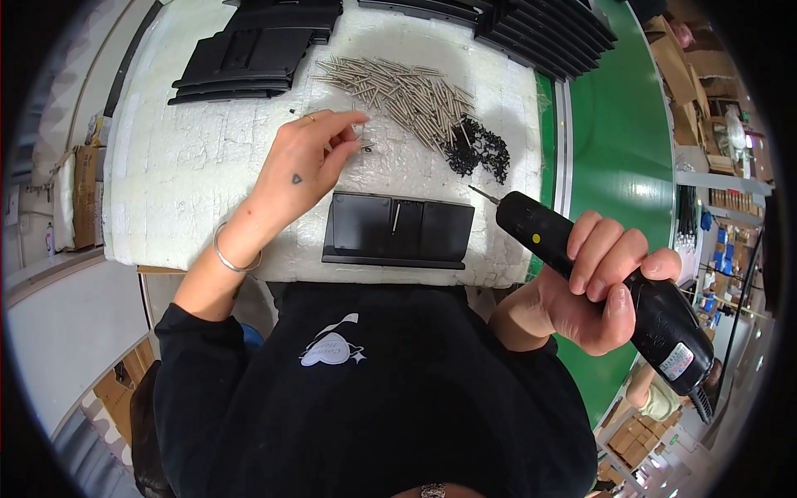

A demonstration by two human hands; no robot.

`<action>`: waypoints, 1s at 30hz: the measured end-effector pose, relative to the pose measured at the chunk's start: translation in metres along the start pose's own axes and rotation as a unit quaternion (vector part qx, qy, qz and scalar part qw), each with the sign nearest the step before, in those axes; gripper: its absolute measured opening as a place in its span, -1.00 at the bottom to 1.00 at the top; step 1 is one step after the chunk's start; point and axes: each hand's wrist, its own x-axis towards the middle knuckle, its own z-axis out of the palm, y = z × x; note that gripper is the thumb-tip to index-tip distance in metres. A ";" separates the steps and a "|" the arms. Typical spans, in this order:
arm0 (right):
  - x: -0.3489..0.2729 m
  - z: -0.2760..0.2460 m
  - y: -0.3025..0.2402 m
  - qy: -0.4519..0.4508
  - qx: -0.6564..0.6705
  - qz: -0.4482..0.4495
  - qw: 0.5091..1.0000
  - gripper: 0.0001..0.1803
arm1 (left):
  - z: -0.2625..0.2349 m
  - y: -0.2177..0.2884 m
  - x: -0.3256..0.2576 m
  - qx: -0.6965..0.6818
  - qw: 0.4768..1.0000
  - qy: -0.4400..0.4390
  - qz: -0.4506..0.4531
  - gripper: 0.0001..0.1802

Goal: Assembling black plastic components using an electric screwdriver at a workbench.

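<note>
In my right hand (602, 278) is a black electric screwdriver (538, 222), my fingers wrapped round its body. Its thin bit points left and away from me, above the white padded mat. My left hand (300, 158) hovers over the mat with thumb and index finger apart. Beside its fingertips are a few tiny pieces (366, 148), too small to name. Closer to me lies a black rectangular panel (440, 232) with a slim metal pin (395, 217) at its middle. Beyond my left hand spreads a heap of metal pins (407, 95), bordered on the right by small black screws (480, 151).
Stacked black panels (245, 60) stand at the far left of the mat (199, 149), and another stack (544, 37) at the far right. A green surface (618, 149) runs along the right side. Cardboard boxes (638, 440) and part of another person (660, 398) appear at lower right.
</note>
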 end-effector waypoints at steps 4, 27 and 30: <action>0.000 0.003 -0.001 -0.017 0.009 0.013 1.000 -0.67 | 0.003 0.017 -0.006 -0.110 0.993 -0.018 -0.034 -0.85; -0.023 0.016 0.028 -0.021 0.004 0.109 0.994 -0.61 | 0.042 0.023 -0.041 -0.045 0.991 -0.031 0.126 -0.74; -0.022 0.009 0.029 -0.051 0.056 0.117 0.990 -0.61 | 0.042 0.023 -0.041 -0.053 0.991 -0.031 0.121 -0.73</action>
